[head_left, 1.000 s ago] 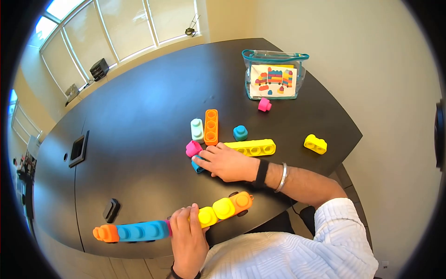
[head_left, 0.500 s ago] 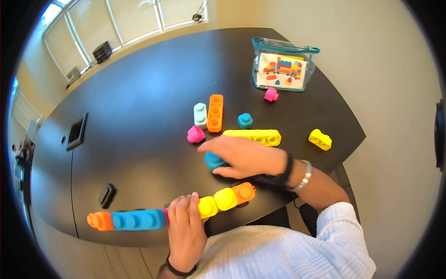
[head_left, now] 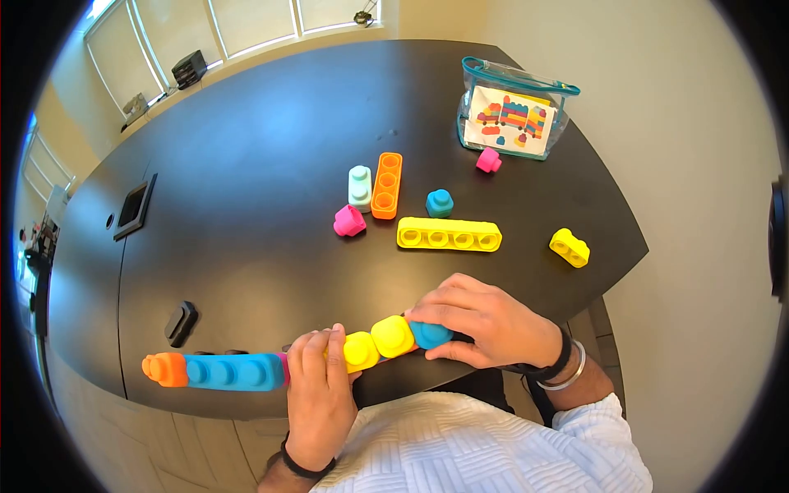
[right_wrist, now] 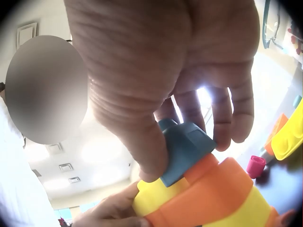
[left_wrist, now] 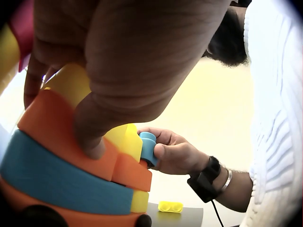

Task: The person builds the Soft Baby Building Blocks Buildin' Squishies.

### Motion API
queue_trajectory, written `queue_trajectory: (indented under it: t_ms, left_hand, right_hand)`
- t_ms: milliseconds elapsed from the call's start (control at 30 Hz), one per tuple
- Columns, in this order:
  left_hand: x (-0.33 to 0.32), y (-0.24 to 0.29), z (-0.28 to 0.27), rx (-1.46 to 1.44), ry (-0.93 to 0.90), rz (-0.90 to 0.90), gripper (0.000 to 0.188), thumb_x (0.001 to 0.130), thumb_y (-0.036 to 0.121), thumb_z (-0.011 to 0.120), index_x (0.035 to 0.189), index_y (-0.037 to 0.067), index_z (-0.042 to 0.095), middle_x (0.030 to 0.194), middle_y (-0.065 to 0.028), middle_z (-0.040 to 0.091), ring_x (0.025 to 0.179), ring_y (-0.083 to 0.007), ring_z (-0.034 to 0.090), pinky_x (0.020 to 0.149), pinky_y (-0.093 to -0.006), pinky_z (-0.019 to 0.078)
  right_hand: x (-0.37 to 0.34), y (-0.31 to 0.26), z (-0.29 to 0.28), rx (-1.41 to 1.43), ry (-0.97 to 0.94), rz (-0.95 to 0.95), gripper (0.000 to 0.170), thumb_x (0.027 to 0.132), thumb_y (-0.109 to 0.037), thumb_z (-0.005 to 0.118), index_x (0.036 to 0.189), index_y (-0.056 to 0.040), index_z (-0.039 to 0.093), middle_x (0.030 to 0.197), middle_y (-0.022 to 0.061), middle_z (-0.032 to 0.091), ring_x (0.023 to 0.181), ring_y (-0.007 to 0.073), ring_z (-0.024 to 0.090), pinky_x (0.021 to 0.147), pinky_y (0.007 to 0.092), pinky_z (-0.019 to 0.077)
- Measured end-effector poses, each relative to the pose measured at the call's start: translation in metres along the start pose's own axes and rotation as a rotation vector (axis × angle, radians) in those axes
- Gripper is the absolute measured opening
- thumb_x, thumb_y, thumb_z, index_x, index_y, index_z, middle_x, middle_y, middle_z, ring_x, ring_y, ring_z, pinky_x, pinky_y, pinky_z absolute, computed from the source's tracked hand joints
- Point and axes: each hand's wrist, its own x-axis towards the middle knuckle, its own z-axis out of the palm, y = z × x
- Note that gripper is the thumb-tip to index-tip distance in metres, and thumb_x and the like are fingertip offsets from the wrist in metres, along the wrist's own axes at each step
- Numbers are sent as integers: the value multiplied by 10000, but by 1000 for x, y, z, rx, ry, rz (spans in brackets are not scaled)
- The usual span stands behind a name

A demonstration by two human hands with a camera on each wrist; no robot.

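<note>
My left hand point(head_left: 319, 398) grips the middle of a long built train of toy blocks point(head_left: 234, 372), fingers over its top and thumb on an orange block point(left_wrist: 61, 130) in the left wrist view. Two rounded yellow blocks point(head_left: 393, 337) stand on top, right of that hand. With thumb and fingers, my right hand point(head_left: 497, 324) pinches a small blue block point(head_left: 429, 334) at the train's right end. In the right wrist view this blue block point(right_wrist: 187, 151) is tilted, right at an orange stud point(right_wrist: 201, 170) beside a yellow block.
Beyond the hands lie a long yellow block point(head_left: 449, 235), an orange block point(head_left: 387, 186), a mint block point(head_left: 360, 188), pink blocks point(head_left: 349, 221), a blue block point(head_left: 440, 203) and a yellow block point(head_left: 569, 248). A clear bag point(head_left: 519, 80) stands behind. A black object point(head_left: 182, 324) is left.
My right hand has picked up the blue block near the pink one and brought it toward my body, to the train's right end. My left hand has kept its grip on the train.
</note>
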Motion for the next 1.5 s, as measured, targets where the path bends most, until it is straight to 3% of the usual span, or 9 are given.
queue_trajectory:
  t_ms: [500,567,700,867,1033,1133,1233,1300,1500]
  left_hand:
    - [3,-8,-3,-32,-26,-2,730,872,12,834,1550,-40,569,1411,-218,605,1309,-449,595,1149,-540,495]
    - [2,-9,-1,-56,-29,-7,719,883,15,828,1551,-47,569,1418,-213,601,1320,-446,589,1150,-538,501]
    - [1,-8,1,-7,-34,-42,734,884,12,831,1563,-52,561,1426,-204,601,1330,-445,585,1151,-537,510]
    - [3,-9,2,-44,-42,13,747,898,26,852,1573,-65,546,1521,-242,576,1460,-474,538,1199,-544,505]
    - [-2,-6,-15,-170,88,86,741,910,78,900,1569,-16,574,1594,-273,561,1525,-518,521,1221,-589,493]
    - [-8,-7,-34,-198,223,178,608,914,94,914,1464,32,663,1550,-257,620,1467,-516,590,1194,-609,514]
    - [-13,-13,-46,-115,375,128,377,917,59,896,1261,56,742,1399,-202,731,1348,-483,690,1164,-627,539]
    - [-15,-24,-53,-48,414,113,355,931,53,876,1255,59,734,1348,-186,750,1302,-472,711,1180,-656,525]
    - [-17,-49,-64,-12,428,127,332,976,109,853,1279,57,729,1324,-184,753,1260,-447,725,1203,-688,503]
  right_hand:
    - [7,-9,16,113,-4,38,545,954,-152,849,1428,-29,609,1325,220,683,1165,460,674,1021,532,567]
    - [4,-11,19,117,-54,201,524,972,-177,843,1407,-29,592,1339,229,667,1177,471,671,1035,523,563]
    - [-1,-10,31,-38,-26,147,533,998,-296,843,1374,-24,582,1355,229,657,1182,474,670,1050,530,555]
    - [-6,20,0,28,-9,163,802,987,-497,833,1556,-2,561,1471,262,640,1288,486,648,1135,544,532]
    - [-14,110,-23,-582,202,358,735,1020,-162,802,1655,22,481,1548,281,622,1434,481,577,1230,547,469]
    - [-44,164,-15,-402,19,482,606,1032,-180,773,1583,-13,583,1496,267,671,1361,486,629,1161,537,521]
    - [-32,134,-15,-465,34,571,384,954,-178,852,1279,-83,671,1187,181,706,1097,453,687,962,555,567]
    - [-24,115,-19,-387,2,613,517,878,-150,909,1278,-74,589,1188,212,710,1095,481,696,942,578,570]
    - [-21,73,-42,-52,55,618,602,869,-10,868,1314,-64,466,1205,265,690,1074,544,698,902,558,559]
